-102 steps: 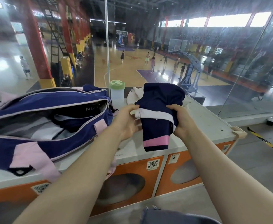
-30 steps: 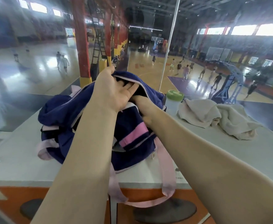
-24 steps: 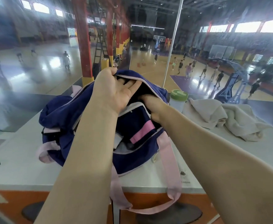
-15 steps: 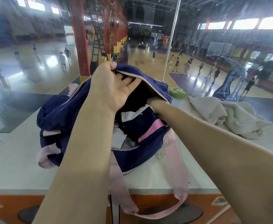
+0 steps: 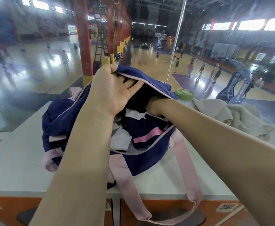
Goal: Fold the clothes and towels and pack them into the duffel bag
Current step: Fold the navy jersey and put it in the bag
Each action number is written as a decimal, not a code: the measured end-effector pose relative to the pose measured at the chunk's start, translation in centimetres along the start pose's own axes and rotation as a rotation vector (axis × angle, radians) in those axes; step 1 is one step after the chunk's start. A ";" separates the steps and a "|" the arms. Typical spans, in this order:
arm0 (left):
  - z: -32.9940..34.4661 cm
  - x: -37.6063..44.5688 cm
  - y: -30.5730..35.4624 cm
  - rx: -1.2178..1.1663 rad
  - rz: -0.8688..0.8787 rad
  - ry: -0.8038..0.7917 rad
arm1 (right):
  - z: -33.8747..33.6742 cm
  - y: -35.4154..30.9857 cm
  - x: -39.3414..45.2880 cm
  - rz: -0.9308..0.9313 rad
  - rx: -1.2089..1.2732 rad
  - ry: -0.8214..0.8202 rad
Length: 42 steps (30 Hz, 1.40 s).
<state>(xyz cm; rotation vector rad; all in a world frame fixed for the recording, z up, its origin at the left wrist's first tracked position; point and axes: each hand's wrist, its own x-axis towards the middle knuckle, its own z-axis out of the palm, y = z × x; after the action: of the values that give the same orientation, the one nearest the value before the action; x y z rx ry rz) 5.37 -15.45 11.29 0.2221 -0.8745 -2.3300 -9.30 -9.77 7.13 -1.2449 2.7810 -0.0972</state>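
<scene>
The navy duffel bag [image 5: 60,121] with pink trim lies unzipped on the white counter [image 5: 16,160]. My left hand [image 5: 114,92] grips the bag's far rim and holds it up, thumb over the edge and fingers inside. My right hand [image 5: 151,106] reaches deep into the opening; its fingers are hidden in the dark interior. A folded navy garment [image 5: 143,132] with a pink stripe and a white band lies inside the bag under my right wrist, beside a white cloth [image 5: 121,141]. A crumpled beige towel [image 5: 241,118] lies on the counter to the right.
A bottle with a green lid [image 5: 184,93] stands behind the bag, against the glass wall that borders the counter's far side. The bag's pink strap [image 5: 187,176] hangs over the counter's front edge. Orange locker fronts [image 5: 231,216] sit below.
The navy garment I held over the counter now lies in the bag. My right hand has pushed deeper into the opening, while my left hand keeps the rim lifted.
</scene>
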 end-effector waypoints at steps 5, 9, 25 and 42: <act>0.3 -0.3 -0.2 0.014 -0.006 0.008 | 0.8 -1.0 -4.0 -0.132 -0.438 -0.037; 0.5 -0.4 -0.3 0.008 0.001 0.007 | 0.7 -2.5 -3.9 -0.275 -0.294 0.195; -0.5 0.7 0.5 0.065 -0.004 -0.054 | 4.7 -2.3 6.5 -0.157 0.219 -0.086; -0.6 0.6 0.1 0.051 -0.015 -0.050 | 6.4 -0.9 2.5 -0.089 0.115 -0.031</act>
<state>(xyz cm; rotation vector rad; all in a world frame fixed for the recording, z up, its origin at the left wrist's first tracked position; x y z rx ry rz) 5.13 -16.22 10.95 0.1930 -0.9610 -2.3378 -9.58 -12.42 0.73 -1.3291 2.6521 -0.2390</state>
